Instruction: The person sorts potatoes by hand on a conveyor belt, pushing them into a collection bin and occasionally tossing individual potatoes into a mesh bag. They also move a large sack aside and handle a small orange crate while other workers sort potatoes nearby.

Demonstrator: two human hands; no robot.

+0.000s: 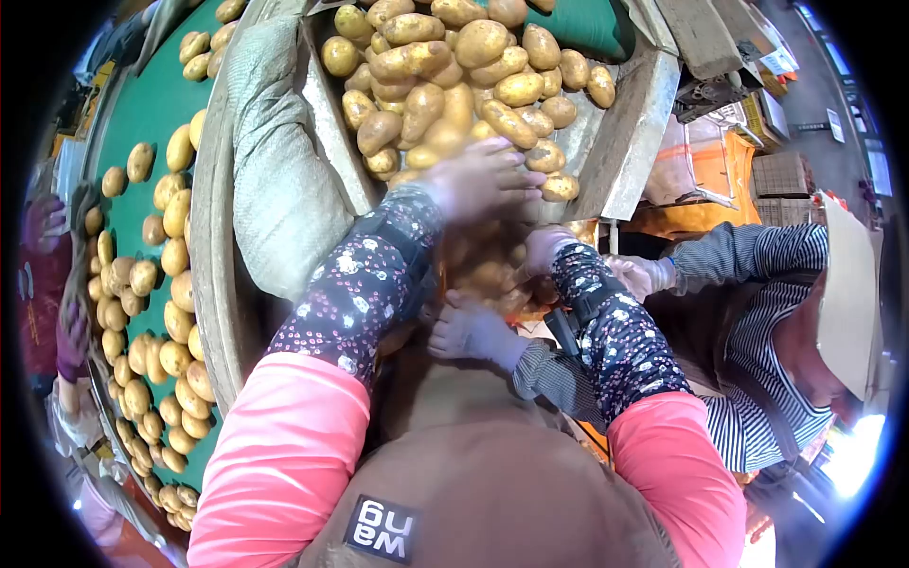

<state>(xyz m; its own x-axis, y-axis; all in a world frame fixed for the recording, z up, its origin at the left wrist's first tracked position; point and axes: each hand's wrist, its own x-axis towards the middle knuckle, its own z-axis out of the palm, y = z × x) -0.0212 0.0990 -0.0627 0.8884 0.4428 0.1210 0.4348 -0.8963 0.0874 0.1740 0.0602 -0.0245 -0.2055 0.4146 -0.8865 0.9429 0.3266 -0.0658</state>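
Gloved and smeared by motion, my left hand [485, 180] reaches across the lower edge of a pile of potatoes [417, 90] in a chute with wooden and metal sides [632, 128]. Its fingers are stretched out to the right, over the chute's mouth. My right hand [547, 248] is lower and further right, beside blurred potatoes [488, 279] below the mouth; its fingers are mostly hidden. A co-worker's gloved hand [469, 329] is just below those potatoes, and the co-worker's other hand [644, 275] is right of mine.
At the left, a green conveyor belt [156, 227] carries several potatoes behind a wooden rail [216, 208]. A pale sack [284, 161] lies along the chute. The co-worker [767, 379] in striped clothes leans in from the right. Crates [784, 177] stand at the upper right.
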